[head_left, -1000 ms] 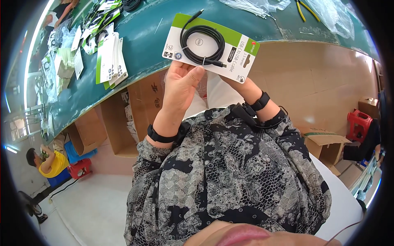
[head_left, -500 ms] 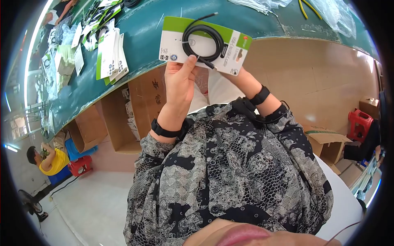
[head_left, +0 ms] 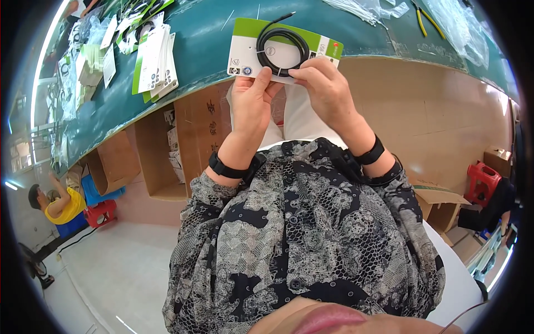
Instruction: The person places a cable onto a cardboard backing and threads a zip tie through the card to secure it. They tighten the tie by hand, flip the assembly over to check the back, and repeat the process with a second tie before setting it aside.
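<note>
A white and green packaging card (head_left: 243, 47) is held up in front of me, with a coiled black cable (head_left: 303, 49) lying against its face. White ties cross the coil at its left side and bottom. One slim plug end sticks out past the card's top edge. My left hand (head_left: 253, 103) grips the card's lower left edge, thumb on the front and fingers partly behind it. In front of the card's lower right part, my right hand (head_left: 328, 92) is closed in a pinch on the cable at the bottom of the coil; its fingertips cover the other end.
Printed cards (head_left: 158, 61) lie stacked on the green table (head_left: 206, 50), left. White ties (head_left: 356, 11), yellow-handled pliers (head_left: 427, 21) and clear plastic bags (head_left: 459, 28) lie far right. Open cardboard boxes (head_left: 194, 139) stand below the edge. A person in yellow (head_left: 67, 206) sits at left.
My right hand has come from behind the card to its front and now pinches the cable's lower part. The card has shifted slightly right; my left hand keeps its hold.
</note>
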Demonstrator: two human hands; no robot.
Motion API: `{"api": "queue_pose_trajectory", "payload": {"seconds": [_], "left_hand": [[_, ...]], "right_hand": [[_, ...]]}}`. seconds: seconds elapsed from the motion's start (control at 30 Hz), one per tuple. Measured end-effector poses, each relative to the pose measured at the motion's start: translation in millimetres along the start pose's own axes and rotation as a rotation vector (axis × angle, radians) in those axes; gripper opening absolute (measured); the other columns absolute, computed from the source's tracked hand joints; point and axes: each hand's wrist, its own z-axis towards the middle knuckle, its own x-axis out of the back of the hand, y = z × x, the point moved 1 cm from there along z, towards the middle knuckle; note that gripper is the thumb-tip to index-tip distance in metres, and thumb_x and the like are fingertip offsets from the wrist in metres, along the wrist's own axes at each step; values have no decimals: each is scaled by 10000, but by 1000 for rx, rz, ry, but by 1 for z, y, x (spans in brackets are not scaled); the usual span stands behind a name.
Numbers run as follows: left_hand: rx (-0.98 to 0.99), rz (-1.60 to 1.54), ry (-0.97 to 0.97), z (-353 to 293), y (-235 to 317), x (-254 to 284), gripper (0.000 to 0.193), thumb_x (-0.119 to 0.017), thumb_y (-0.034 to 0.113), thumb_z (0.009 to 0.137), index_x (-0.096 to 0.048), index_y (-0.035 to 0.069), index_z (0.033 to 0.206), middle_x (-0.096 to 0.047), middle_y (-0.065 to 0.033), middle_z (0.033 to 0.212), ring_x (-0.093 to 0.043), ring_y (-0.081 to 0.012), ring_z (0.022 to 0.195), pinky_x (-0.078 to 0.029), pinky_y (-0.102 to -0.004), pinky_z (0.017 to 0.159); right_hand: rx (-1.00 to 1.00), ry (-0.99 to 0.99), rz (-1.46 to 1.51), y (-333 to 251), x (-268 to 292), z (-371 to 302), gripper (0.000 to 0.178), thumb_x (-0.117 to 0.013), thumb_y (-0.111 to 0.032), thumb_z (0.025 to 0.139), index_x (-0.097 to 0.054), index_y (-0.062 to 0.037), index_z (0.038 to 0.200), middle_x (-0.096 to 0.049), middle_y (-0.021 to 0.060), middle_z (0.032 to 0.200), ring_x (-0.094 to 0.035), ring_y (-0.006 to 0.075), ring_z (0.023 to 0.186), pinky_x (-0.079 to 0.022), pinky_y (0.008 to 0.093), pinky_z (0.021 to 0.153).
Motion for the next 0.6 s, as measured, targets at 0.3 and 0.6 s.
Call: {"api": "queue_pose_trajectory", "payload": {"seconds": [0.3,0.6], "left_hand": [[92,5,-51,-2,0,8,179,-543,61,929,-574,16,1099,-629,-96,1073,-629,-201,975,-547,-369,860],[-9,44,-96,8,-1,7,229,-517,59,940,-552,34,1165,-618,-102,1131,-613,-228,1037,-518,-404,906]], "right_hand": [[-11,-49,293,23,-4,-2,237,-621,131,729,-709,-43,864,-557,57,875,-577,167,735,-496,256,598],[-23,136,104,21,8,-3,282,-666,-61,823,-632,-49,1103,-509,78,1022,-551,152,846,-497,256,737]]}}
